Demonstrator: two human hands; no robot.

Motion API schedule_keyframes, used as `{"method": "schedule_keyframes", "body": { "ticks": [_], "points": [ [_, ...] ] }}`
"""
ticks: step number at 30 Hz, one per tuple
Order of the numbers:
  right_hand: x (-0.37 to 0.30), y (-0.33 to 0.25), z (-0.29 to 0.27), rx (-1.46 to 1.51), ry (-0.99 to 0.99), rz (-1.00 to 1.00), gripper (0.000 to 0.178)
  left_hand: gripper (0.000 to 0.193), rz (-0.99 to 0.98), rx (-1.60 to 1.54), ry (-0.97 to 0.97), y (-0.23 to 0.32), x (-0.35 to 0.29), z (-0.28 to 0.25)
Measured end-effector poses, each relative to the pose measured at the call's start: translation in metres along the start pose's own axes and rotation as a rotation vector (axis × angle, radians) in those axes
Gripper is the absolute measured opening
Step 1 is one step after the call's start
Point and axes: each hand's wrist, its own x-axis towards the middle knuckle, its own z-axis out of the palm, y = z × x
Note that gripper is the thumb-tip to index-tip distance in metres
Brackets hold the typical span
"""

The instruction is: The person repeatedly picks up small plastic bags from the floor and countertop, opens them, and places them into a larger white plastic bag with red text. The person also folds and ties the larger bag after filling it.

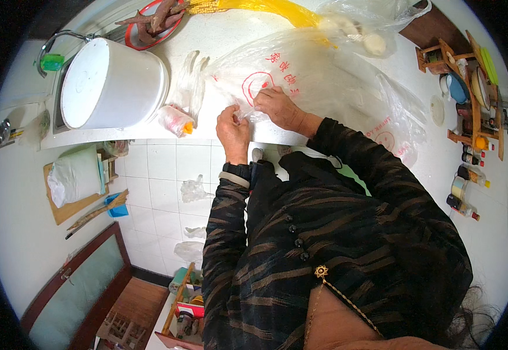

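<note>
Clear plastic bag (312,81) with red print — spread flat on white table (236,35), near edge. Left hand (233,129) and right hand (274,104) both pinched shut on bag's edge, apparently at its mouth. White bucket (111,81) well left; small wrapped packet (175,119) between — apart.

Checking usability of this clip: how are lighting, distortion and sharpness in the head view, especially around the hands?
Head view: strong fisheye bend, the counter edge curves and a black rim rings the picture; light is even and bright, the white counter nearly washed out; the left hand and right hand are sharp on the clear plastic bag, whose sheen gives mild glare; the far edges soften.
</note>
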Motion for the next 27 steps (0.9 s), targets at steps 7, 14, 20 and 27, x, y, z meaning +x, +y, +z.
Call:
{"method": "schedule_keyframes", "body": {
  "ticks": [7, 14, 20, 27],
  "points": [
    [-0.001, 0.001, -0.028, -0.220, 0.026, -0.023, 0.004, 0.015, 0.010, 0.221, 0.089, -0.012, -0.004, -0.016],
    [0.001, 0.007, -0.039, -0.093, 0.095, 0.011, 0.008, 0.021, -0.027, -0.082, 0.068, -0.003, -0.004, -0.035],
    [0.011, 0.000, -0.036, -0.029, 0.048, -0.060, 0.009, 0.021, 0.140, -0.023, -0.107, 0.001, 0.003, -0.019],
    [0.006, 0.013, -0.046, 0.050, 0.124, 0.090, 0.004, 0.025, -0.237, -0.353, -0.022, -0.004, -0.007, -0.013]
  ]
}}
